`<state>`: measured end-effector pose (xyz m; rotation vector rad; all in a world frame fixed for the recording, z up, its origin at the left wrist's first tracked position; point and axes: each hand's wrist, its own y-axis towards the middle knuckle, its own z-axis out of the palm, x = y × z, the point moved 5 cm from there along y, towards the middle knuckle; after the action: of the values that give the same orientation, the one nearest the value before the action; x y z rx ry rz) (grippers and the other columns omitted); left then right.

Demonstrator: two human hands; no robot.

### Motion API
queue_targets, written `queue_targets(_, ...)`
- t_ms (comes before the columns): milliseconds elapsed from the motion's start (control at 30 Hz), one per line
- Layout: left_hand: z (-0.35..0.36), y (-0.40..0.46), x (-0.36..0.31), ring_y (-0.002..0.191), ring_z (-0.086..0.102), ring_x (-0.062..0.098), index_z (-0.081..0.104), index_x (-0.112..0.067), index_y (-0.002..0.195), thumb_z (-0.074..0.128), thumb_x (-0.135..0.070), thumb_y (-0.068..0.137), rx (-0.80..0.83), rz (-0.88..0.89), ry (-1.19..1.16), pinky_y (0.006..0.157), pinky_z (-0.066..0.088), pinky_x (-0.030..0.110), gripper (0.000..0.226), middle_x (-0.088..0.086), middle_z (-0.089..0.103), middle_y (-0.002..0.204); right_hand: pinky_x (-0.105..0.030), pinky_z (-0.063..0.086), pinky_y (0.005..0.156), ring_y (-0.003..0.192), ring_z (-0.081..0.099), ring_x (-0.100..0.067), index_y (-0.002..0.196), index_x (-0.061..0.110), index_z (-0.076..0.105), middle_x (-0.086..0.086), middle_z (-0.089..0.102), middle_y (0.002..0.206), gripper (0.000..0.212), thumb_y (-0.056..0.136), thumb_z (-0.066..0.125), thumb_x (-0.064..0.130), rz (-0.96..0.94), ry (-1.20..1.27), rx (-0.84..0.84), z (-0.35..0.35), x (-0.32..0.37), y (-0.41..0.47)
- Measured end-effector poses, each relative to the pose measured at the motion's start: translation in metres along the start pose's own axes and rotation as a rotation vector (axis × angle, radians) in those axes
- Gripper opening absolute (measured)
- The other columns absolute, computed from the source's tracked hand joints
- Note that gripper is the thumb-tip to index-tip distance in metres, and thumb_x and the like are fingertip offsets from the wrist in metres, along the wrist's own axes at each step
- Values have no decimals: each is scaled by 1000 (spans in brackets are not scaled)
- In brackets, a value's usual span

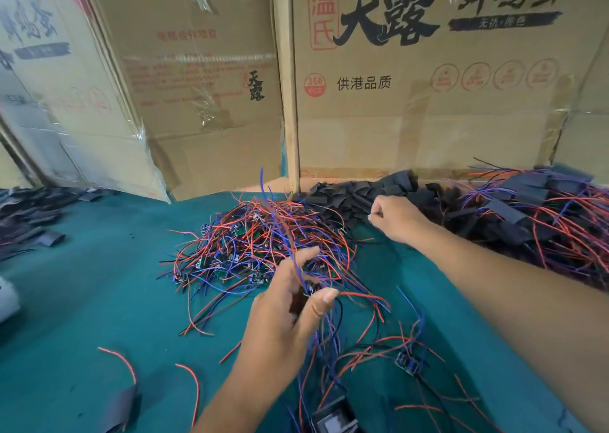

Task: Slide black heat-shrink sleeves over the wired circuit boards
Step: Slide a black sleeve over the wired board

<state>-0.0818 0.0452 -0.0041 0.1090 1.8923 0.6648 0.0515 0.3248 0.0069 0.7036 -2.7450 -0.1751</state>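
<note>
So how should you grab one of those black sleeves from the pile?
Pinch a single sleeve at the loose edge of the black sleeve pile, coming from the near side as the right hand does. The pieces look flat and overlapped, so probably a free end sticking out is easiest to lift alone.

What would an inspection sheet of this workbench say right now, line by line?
Surface: green cloth covers the table.
Job's things: tangled pile of wired boards at centre; heap of black sleeves behind it; sleeved boards piled at right.
Clutter: loose red wire offcuts and more sleeves at far left.
Grippers: left hand holds a wired bundle; right hand reaches into the sleeve heap.
Cables: nothing seen beyond the boards' leads.
Surroundings: printed cardboard boxes behind.
</note>
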Motion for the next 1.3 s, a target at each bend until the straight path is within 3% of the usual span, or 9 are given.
queue_targets(200,-4,-3,-3,57,47,24,50,-44,121,45,-65,92,-101,7,40,53,41,39,36,5,49,64,-42,47,94,118,54,-31,127,13,56,-9,57,128,42,93,60,38,-119,-136,108,28,33,16)
queue_targets(467,-8,1,3,65,37,20,55,-39,116,56,-60,88,-187,-57,-151,61,34,45,35,-4,40,71,-39,50,78,105,60,-30,107,12,59,-8,61,109,20,95,44,9,-284,-417,-25,40,45,13)
queue_targets(633,-9,1,0,61,37,23,57,-39,112,57,-59,88,-210,-40,-174,56,36,45,31,-9,45,68,-38,48,73,102,60,-31,107,10,57,-9,62,105,25,99,48,32,-197,-282,-123,36,40,14)
queue_targets(767,-7,1,1,64,42,13,57,-38,111,58,-55,88,-198,-53,-201,60,36,37,29,-14,49,69,-31,42,64,77,57,-30,82,10,56,-10,58,84,29,92,64,36,351,204,-8,43,25,28)
queue_targets(900,-5,2,2,64,42,10,57,-38,110,58,-55,87,-187,-60,-219,60,34,33,29,-15,50,69,-24,34,63,117,52,-35,135,-7,45,-30,54,118,54,90,65,15,773,1430,-67,58,18,40)
queue_targets(967,-5,0,2,64,42,9,57,-37,111,58,-54,87,-195,-57,-229,61,34,32,29,-16,50,69,-45,23,70,124,43,-53,126,-15,52,-38,51,125,48,84,65,3,664,1213,60,57,21,43)
queue_targets(1067,-4,1,2,64,44,7,57,-37,112,59,-54,87,-190,-52,-232,61,35,33,31,-15,51,69,-54,15,57,114,55,-40,101,-9,54,-27,57,126,27,82,66,7,564,878,144,58,21,44)
queue_targets(1167,-3,1,2,62,43,9,56,-39,113,58,-55,87,-189,-36,-201,60,34,34,31,-12,48,68,-34,38,57,87,54,-30,89,5,55,-18,62,105,14,81,66,9,521,813,154,56,20,50)
queue_targets(1300,-2,-2,-2,55,37,19,52,-41,121,52,-61,90,-168,3,-26,52,33,41,37,8,44,68,-22,42,52,61,50,-16,75,12,50,-4,51,75,19,84,65,6,544,908,209,58,23,56)
